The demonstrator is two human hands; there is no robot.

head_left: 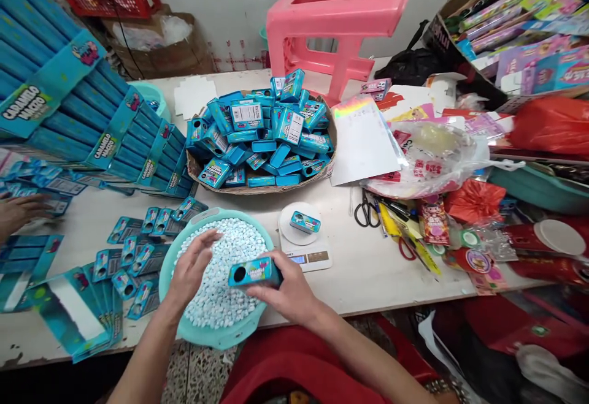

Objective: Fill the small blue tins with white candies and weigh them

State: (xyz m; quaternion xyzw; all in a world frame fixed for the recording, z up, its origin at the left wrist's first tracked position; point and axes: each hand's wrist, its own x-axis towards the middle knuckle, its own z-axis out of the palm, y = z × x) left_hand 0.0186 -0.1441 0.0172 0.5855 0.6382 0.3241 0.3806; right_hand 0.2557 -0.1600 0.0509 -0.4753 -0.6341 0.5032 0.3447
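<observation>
My right hand (289, 287) is wrapped round a small blue box (251, 273) with a dark round hole in its top face, held over the right side of a turquoise basin (265, 241). Small pale blue candies (218, 306) fill the basin. Above its left part is my left hand (191, 266), fingers apart, with nothing visible in it. On a white scale (324, 257) to the right lies another blue box (305, 222). Several more blue boxes (148, 259) lie left of the basin. Behind it, a cardboard tray (257, 189) is heaped with blue boxes (246, 114).
Tall blue display cartons (69, 97) stand at left, near another person's hand (21, 213). Flat blue cartons (76, 312) lie at front left. Behind are a pink stool (335, 21) and white sheets (363, 140). Scissors (367, 209) and plastic bags (427, 146) lie right.
</observation>
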